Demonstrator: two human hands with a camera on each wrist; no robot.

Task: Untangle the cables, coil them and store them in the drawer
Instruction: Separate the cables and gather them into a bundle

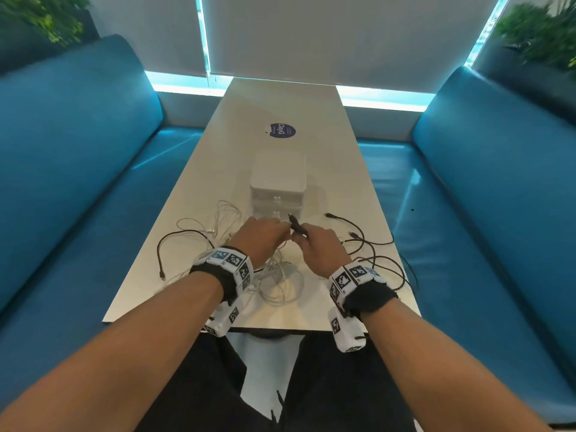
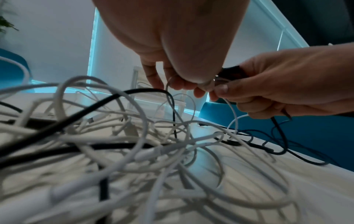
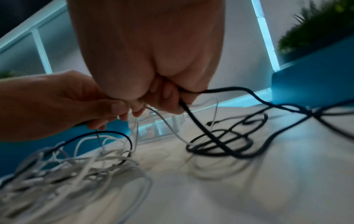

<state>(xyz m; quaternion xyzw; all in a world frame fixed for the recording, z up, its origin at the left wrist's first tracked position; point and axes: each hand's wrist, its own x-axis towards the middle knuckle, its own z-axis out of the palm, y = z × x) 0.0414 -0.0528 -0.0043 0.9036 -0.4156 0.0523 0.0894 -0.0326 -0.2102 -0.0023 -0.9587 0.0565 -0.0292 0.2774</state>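
Observation:
A tangle of white cables [image 1: 274,275] and black cables [image 1: 367,241] lies on the near end of the white table [image 1: 336,169]. Both hands meet just above it, in front of the white drawer unit [image 1: 278,179], whose drawers are shut. My left hand [image 1: 282,230] pinches a thin white cable [image 2: 230,106] between thumb and fingers. My right hand [image 1: 299,236] grips a black cable [image 3: 193,116] near its plug [image 1: 294,224], which sticks up toward the drawers. The white heap [image 2: 134,144] sits under my left wrist, with black strands woven through it.
Blue benches [image 1: 78,157] run along both sides of the table. A round dark sticker [image 1: 282,130] lies beyond the drawer unit. Loose black loops [image 3: 226,144] spread toward the table's right edge. Plants stand in both far corners.

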